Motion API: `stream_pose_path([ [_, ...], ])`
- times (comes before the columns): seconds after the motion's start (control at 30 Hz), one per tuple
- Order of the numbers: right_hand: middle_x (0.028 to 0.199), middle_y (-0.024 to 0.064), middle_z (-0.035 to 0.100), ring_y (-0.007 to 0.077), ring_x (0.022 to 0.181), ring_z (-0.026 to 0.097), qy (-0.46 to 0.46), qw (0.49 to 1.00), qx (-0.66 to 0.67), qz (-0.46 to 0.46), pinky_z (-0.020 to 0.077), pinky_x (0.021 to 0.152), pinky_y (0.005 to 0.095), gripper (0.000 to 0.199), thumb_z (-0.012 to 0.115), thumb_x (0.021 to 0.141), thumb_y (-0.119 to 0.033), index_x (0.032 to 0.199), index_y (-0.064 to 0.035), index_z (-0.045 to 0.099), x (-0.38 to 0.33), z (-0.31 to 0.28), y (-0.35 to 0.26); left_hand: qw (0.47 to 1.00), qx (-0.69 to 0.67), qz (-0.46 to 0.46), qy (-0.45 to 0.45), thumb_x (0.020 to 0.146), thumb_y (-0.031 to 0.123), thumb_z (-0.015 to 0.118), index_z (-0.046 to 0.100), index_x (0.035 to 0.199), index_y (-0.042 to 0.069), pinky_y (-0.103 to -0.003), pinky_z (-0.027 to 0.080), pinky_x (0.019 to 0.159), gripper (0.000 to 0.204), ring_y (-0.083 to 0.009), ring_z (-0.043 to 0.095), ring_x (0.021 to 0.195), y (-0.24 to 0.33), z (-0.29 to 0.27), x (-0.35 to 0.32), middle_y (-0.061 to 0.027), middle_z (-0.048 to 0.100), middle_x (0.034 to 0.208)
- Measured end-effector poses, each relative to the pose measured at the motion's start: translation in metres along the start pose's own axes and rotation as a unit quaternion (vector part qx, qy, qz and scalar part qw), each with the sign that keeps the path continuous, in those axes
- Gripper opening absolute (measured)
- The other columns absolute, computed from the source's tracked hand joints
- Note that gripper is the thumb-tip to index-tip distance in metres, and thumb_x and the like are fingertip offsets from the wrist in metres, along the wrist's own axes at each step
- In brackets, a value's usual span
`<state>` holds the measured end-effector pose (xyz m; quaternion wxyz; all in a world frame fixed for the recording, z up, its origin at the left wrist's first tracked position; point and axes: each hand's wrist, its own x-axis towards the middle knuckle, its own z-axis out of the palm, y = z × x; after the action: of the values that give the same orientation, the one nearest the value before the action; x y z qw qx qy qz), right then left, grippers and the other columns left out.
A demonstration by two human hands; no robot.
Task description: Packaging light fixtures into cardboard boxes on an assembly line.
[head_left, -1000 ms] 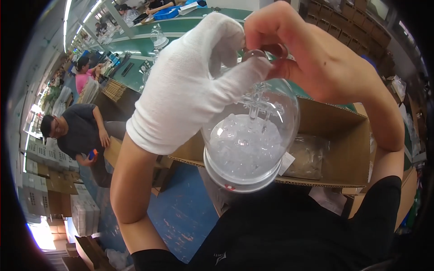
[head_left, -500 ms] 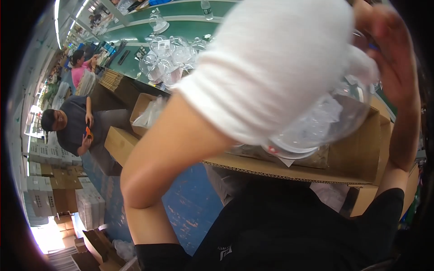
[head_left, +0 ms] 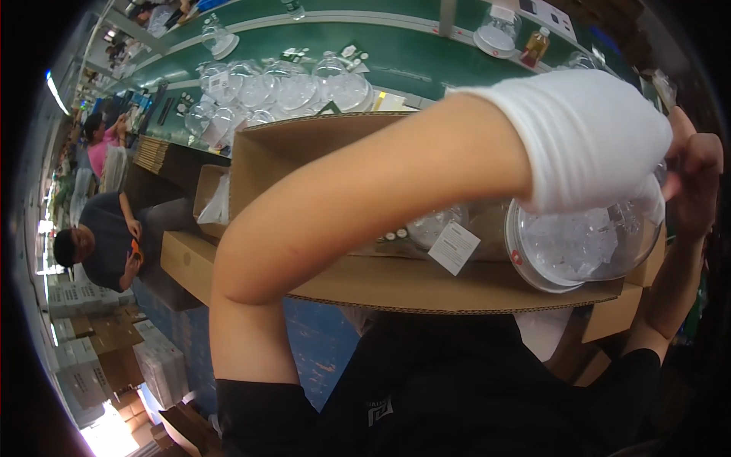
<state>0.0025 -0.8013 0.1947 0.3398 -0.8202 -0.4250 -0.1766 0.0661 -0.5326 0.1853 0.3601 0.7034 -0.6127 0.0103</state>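
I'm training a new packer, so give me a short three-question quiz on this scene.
1. True or false: the left hand wears a white glove.
2. Where is the clear dome? A) over the open carton B) on the floor C) on the green bench
3. Fill in: the right hand is ____, with no glove.

Key: 1 true; 2 A; 3 bare.
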Motion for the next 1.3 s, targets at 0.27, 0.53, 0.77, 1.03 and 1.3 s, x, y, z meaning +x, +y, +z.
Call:
stream_pose_path([
  [0.27,0.085,0.0024,0.049,0.0087,0.074,0.043,0.186,0.977,0.014,0.108,0.0334,0.065,0.0202,0.048,0.078,0.087,-0.035,0.096,-0.0069,0.042,-0.014,0.030,0.003,0.997,-0.033,0.065,0.020,0.092,0.036,0.065,0.063,0.089,0.001,-0.037,0.050,0.064,0.035,-0.0262,0.060,0.067,-0.034,0.009,0.010,-0.0138,0.060,0.074],
  [0.53,0.152,0.0221,0.033,0.0368,0.139,0.042,0.381,0.844,0.199,0.319,0.0498,0.103,0.0490,0.110,0.082,0.074,-0.060,0.150,-0.0066,0.024,-0.075,0.087,-0.078,0.946,0.034,-0.147,0.289,0.099,0.019,0.057,0.063,0.084,0.000,-0.024,0.041,0.060,0.026,-0.0063,0.050,0.066,0.010,-0.041,-0.018,-0.0008,0.057,0.070],
  [0.77,0.131,0.0114,0.060,0.0214,0.123,0.057,0.321,0.852,0.292,0.294,0.0467,0.103,0.0382,0.069,0.085,0.081,-0.014,0.138,0.0023,0.050,-0.078,0.160,-0.064,0.929,-0.033,-0.153,0.335,0.103,0.023,0.055,0.056,0.080,0.002,-0.021,0.034,0.061,0.032,-0.0032,0.038,0.069,0.042,-0.049,0.006,0.0055,0.047,0.072],
  [1.03,0.129,0.0112,0.061,0.0220,0.119,0.057,0.425,0.865,0.170,0.205,0.0436,0.104,0.0368,0.063,0.067,0.096,-0.043,0.136,0.0035,0.050,-0.082,0.169,-0.074,0.921,-0.075,-0.079,0.373,0.102,0.026,0.058,0.062,0.082,0.005,-0.020,0.037,0.058,0.029,-0.0029,0.045,0.062,0.073,-0.053,0.015,0.0042,0.052,0.068],
  [1.3,0.153,0.0141,0.040,0.0303,0.137,0.046,0.502,0.637,0.511,0.285,0.0458,0.108,0.0458,0.080,0.026,0.101,-0.067,0.157,-0.0101,0.022,-0.033,0.147,-0.105,0.940,-0.151,-0.022,0.306,0.093,0.041,0.061,0.052,0.133,0.001,-0.042,0.045,0.105,0.058,-0.0240,0.060,0.115,0.087,-0.026,0.032,-0.0176,0.061,0.128],
])
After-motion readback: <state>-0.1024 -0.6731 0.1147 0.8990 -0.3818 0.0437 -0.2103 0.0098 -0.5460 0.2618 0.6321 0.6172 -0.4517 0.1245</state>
